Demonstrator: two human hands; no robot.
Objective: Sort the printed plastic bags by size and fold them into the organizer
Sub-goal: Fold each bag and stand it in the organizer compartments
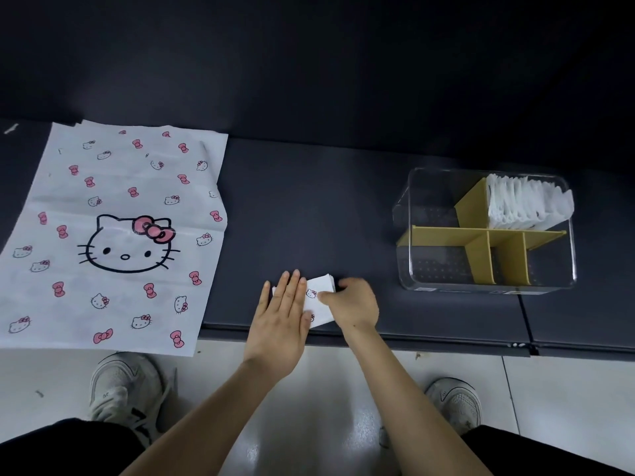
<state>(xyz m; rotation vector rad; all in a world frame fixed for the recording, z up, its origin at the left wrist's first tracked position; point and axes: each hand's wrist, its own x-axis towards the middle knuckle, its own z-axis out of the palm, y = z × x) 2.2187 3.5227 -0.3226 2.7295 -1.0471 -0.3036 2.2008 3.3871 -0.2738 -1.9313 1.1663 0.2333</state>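
I note the folded bag (321,300) left of the organizer (488,231). My left hand (281,314), fingers straight and together, pins the crease. My right hand (350,304) pinches its edge, likely tightening the fold.

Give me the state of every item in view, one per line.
large bag, unfolded, flat.
folded bag, small, under both hands.
left hand, flat, pressing the folded bag.
right hand, gripping the folded bag's edge.
organizer, open, one rear compartment filled.
stored bags, folded, upright in organizer.
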